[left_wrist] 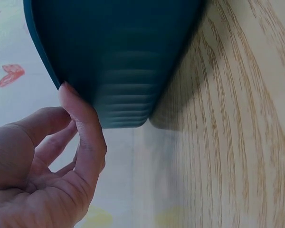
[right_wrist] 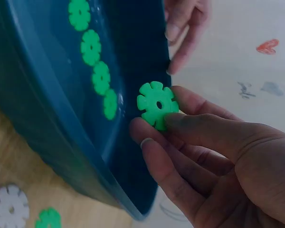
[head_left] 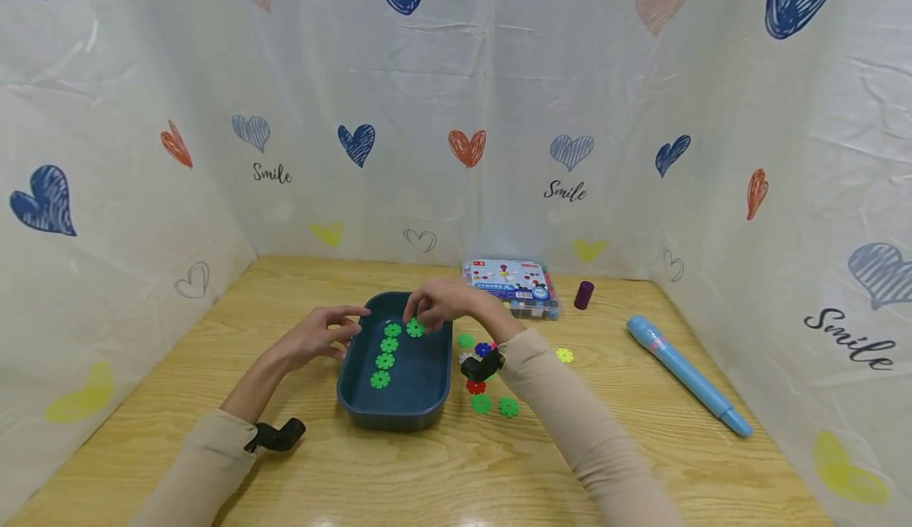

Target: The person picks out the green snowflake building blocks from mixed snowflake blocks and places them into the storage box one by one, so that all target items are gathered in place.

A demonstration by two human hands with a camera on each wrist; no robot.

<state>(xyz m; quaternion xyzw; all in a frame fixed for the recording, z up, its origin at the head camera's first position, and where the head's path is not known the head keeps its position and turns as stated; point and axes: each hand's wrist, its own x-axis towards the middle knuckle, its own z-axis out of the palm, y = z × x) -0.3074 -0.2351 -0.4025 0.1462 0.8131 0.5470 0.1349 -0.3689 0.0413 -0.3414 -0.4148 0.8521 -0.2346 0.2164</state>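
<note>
Touching the tray's left edge, perhaps steadying it: left hand, fingers loose; right hand pinches a disc.

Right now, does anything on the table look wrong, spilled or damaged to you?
Nothing looks clearly spilled or damaged. The four green discs in the tray form a neat row; the right hand holds another green disc. One yellow disc lies beyond the right sleeve, apart from the other loose discs, perhaps simply scattered.
</note>
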